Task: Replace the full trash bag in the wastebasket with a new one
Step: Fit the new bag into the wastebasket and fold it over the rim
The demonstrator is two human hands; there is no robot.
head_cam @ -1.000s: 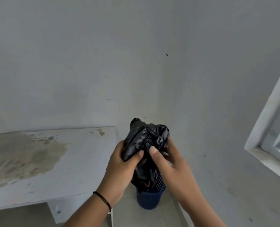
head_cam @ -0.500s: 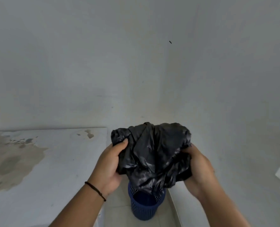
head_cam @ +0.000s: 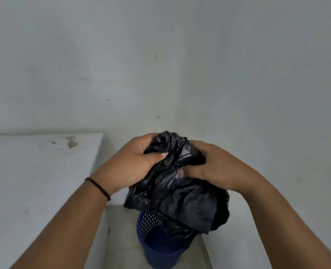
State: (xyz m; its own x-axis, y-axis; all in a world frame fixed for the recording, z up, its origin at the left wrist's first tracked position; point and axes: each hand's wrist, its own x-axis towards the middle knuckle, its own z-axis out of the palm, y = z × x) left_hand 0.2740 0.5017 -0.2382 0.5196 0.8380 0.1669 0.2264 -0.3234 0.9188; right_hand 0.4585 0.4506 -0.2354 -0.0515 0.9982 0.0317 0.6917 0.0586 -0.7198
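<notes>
You gripped the crumpled black trash bag [head_cam: 172, 183] at frame centre with your left hand [head_cam: 133, 164] and right hand [head_cam: 215, 166], above the blue wastebasket [head_cam: 160, 249]. It looked light, limp and slippery; pinch its open edge.

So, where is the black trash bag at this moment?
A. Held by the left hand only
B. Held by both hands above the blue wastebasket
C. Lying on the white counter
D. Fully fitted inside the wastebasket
B: the left hand and the right hand both grip the crumpled black trash bag above the blue wastebasket.

both hands [head_cam: 133, 162] [head_cam: 215, 167] raised together, fingers apparently curled.
</notes>
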